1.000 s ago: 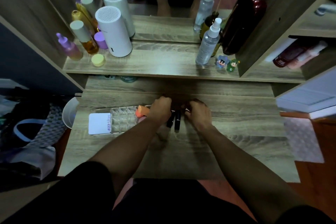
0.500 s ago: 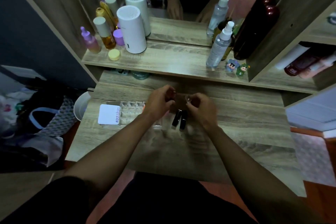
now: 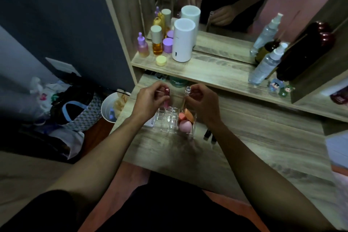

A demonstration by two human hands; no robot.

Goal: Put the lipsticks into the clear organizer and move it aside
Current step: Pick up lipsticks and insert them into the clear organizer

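We've lifted both hands over the clear organizer (image 3: 174,121), left hand (image 3: 148,100) pinching pink lipstick (image 3: 166,98), right hand (image 3: 204,102) pinching clear-capped one (image 3: 187,93); light, slick tubes, probably best gripped mid-barrel.

- White card (image 3: 151,123) on the worktop, beside the clear organizer (image 3: 170,120): dark print along one edge, mostly hidden by the left wrist and too blurred to read.
- Green jar lid (image 3: 178,82) under the shelf: pale lettering, illegible.
- No other text, brand or number can be read.
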